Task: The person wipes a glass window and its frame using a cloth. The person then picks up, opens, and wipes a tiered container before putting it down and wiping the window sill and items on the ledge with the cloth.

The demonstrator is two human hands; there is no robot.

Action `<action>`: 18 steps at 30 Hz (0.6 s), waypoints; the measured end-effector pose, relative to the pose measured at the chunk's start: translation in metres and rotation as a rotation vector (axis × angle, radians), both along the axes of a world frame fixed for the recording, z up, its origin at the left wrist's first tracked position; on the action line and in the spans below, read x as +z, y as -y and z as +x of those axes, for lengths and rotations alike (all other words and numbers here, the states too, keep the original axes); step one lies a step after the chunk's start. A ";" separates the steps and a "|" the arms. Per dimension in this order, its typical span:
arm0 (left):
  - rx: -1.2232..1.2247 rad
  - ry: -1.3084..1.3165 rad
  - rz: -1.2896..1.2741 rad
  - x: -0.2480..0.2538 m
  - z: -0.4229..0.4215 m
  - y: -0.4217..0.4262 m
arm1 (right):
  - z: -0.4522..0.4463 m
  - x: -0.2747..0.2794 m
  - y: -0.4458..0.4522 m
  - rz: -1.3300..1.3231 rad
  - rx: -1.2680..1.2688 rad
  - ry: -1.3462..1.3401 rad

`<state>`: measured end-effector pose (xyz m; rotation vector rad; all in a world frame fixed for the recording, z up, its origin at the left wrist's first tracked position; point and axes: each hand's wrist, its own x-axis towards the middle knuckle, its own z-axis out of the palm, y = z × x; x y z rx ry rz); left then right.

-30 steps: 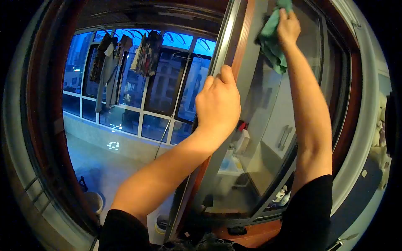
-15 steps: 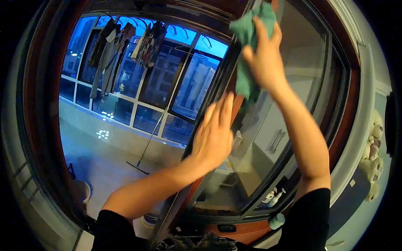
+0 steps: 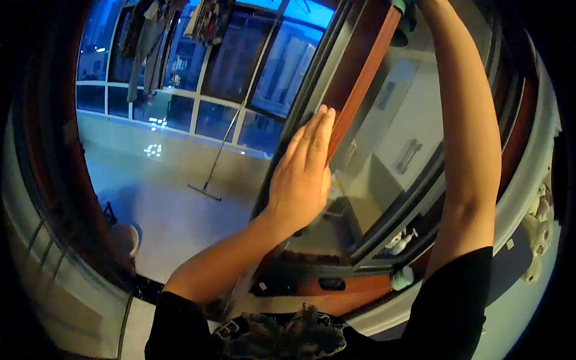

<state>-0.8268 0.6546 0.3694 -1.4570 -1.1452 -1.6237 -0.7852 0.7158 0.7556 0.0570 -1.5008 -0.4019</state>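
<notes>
My left hand [image 3: 303, 168] lies flat with its fingers stretched along the edge of the sliding door's red-brown frame [image 3: 367, 78]. At the top edge of the view, my right hand [image 3: 431, 3] is mostly cut off and its fingers do not show. A green cloth [image 3: 404, 18] is beside it, against the upper part of the door frame and glass. Behind the frame, the door's glass pane [image 3: 384, 144] shows a white cabinet with handles.
Clothes [image 3: 147, 42] hang by the windows on the left. A floor squeegee [image 3: 222, 150] leans near the low wall. A bucket [image 3: 125, 241] stands at lower left. White bottles [image 3: 401, 241] and a pale green cup-like object [image 3: 402, 278] are at lower right.
My right hand and the green cloth moved down-left across to the frame, then up to the view's top edge. My left hand went from gripping the frame edge to lying flat with straightened fingers.
</notes>
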 end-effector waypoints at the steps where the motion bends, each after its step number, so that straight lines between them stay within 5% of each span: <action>1: -0.004 0.015 -0.026 -0.011 0.000 -0.001 | -0.002 -0.021 -0.008 -0.026 -0.004 0.015; 8: -0.275 0.286 -0.141 -0.085 0.001 0.027 | 0.000 -0.213 -0.015 0.175 0.163 0.013; 10: -0.611 0.753 0.020 -0.095 0.005 0.042 | 0.001 -0.279 -0.006 0.061 0.166 0.048; 18: -0.298 0.996 -0.004 -0.158 -0.007 0.071 | 0.025 -0.532 0.019 -0.456 0.217 0.381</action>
